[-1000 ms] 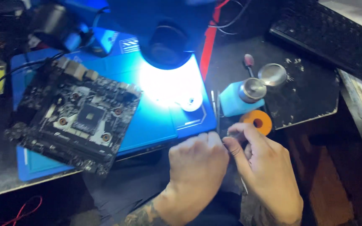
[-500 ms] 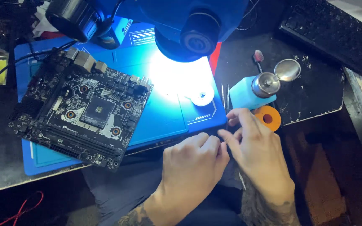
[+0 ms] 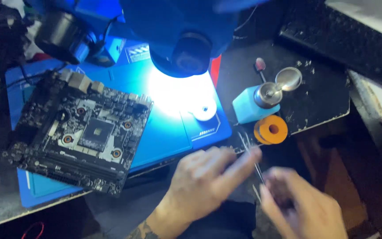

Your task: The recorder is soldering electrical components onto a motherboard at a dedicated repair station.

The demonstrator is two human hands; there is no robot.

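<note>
Two hands work thin tweezers at the near edge of the bench.

The tweezers stand between both hands, just below the orange spool. The left hand stretches its fingers to touch them; the right hand is blurred, so I cannot tell its grip. Beside the spool sits a blue bottle. Further left, a circuit board lies on the blue mat under the lit microscope.
</note>
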